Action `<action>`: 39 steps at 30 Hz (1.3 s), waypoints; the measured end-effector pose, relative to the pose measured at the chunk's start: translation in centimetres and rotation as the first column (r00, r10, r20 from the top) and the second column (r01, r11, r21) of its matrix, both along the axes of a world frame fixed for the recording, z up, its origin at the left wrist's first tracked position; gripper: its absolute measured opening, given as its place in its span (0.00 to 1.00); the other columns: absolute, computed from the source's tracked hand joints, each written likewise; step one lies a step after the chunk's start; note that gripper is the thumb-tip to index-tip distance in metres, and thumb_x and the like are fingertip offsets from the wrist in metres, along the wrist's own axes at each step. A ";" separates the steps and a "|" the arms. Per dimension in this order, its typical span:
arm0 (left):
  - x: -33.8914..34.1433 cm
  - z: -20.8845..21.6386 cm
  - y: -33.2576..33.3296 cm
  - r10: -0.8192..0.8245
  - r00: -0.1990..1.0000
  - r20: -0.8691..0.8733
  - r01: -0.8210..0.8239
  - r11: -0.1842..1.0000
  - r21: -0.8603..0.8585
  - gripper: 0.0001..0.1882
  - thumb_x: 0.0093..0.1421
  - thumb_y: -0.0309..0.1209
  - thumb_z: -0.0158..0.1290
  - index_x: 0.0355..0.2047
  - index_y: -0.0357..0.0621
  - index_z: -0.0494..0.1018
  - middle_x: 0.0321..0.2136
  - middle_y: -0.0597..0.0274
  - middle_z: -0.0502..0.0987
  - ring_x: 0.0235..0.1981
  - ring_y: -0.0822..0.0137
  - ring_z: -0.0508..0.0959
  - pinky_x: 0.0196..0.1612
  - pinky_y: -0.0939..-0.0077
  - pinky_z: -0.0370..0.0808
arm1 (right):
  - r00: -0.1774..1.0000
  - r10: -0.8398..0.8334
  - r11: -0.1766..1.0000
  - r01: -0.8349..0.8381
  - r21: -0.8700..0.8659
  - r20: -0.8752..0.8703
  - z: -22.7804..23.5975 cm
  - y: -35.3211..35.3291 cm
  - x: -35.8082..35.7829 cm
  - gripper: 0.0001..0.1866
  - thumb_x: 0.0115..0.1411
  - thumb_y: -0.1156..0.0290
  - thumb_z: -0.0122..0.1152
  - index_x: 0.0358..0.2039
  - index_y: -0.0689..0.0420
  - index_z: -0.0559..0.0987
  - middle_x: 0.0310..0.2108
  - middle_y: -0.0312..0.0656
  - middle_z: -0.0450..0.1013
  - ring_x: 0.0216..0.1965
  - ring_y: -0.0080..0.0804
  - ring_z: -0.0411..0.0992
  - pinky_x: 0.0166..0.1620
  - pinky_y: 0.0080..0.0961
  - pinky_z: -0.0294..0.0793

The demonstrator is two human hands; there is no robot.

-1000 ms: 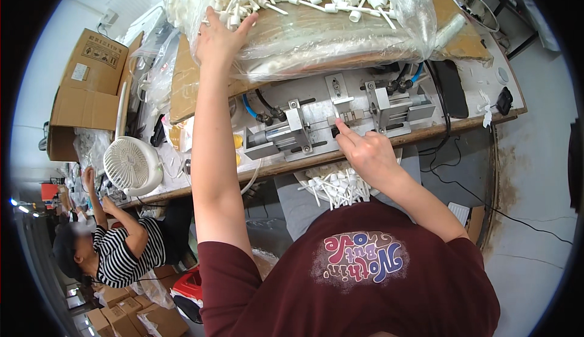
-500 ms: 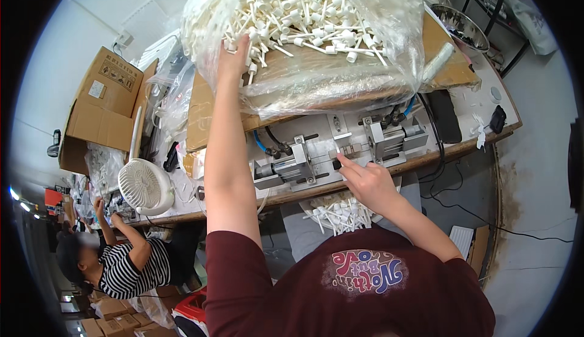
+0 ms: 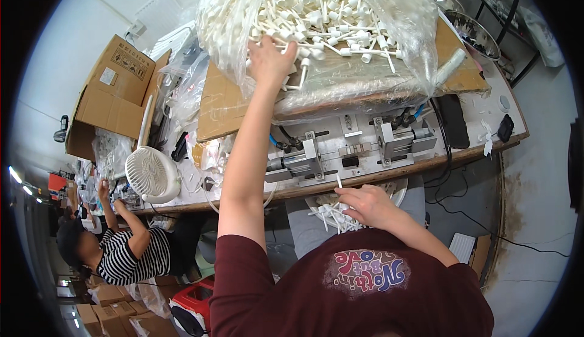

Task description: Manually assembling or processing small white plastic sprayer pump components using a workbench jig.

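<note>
A big heap of white capped plastic sticks (image 3: 316, 17) fills a clear plastic bag (image 3: 228, 23) on the bench. My left hand (image 3: 272, 63) is at the heap's near left edge, fingers spread among the pieces, with nothing visibly gripped. Just below the bench edge, my right hand (image 3: 374, 206) has its fingers closed on one white stick (image 3: 339, 180), whose end points up. Beneath that hand, a round tray (image 3: 398, 194) on my lap holds more capped sticks, partly hidden. Beyond it, a metal clamping fixture (image 3: 356, 149) with a black block stands between two pneumatic cylinders.
Flattened cardboard (image 3: 213, 115) lies under the bag. To the left are a white fan (image 3: 152, 175) and an open carton (image 3: 112, 96). A co-worker in a striped top (image 3: 137, 255) sits at far left. Metal bowls (image 3: 471, 32) stand back right, and a black cable (image 3: 447, 148) hangs over the edge.
My right hand has drawn back from the fixture to above the lap tray, with a white stick. My left hand has shifted right along the heap, fingers spread. The view has turned slightly.
</note>
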State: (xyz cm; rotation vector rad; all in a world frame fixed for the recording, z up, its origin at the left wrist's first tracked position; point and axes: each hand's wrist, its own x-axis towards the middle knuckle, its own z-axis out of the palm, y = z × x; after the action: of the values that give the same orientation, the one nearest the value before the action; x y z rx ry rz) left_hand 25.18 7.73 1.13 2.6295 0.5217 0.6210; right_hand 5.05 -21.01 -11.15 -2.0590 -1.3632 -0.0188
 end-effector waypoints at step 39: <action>-6.6 1.0 -4.3 -0.678 0.735 -0.019 0.623 0.664 0.414 0.11 0.59 0.33 0.56 0.41 0.45 0.79 0.34 0.59 0.79 0.39 0.57 0.79 0.42 0.64 0.77 | 0.981 0.063 0.998 -0.067 -0.016 -0.183 4.8 -2.0 -0.5 0.15 0.54 0.63 0.68 0.39 0.58 0.79 0.37 0.42 0.78 0.39 0.42 0.78 0.43 0.35 0.76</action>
State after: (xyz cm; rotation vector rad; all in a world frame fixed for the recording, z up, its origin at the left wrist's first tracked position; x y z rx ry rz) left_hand 18.59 3.39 2.16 2.8203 -0.6691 0.6981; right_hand 4.57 -23.01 -6.38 -1.9803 -1.3208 0.2091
